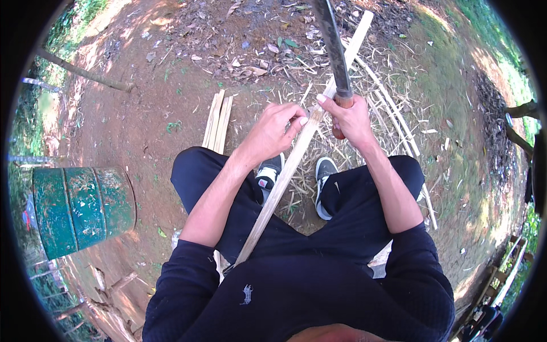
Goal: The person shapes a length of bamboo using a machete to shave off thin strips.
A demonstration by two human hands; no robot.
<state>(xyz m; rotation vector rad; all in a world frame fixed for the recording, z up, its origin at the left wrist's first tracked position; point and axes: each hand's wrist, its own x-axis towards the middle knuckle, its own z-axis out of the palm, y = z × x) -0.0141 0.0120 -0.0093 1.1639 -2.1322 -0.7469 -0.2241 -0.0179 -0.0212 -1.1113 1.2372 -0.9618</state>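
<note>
Bamboo strip [296, 154] runs slantwise from your lap up and away to the right, passing between your shoes [326, 171]. Your left hand [273, 128] is curled over it near mid-length, fingers [293, 117] closed lightly on its edge. Your right hand [352, 117] is clenched fast round the handle of a long knife [336, 51], whose blade lies along the strip's upper part, just beside your left thumb.
</note>
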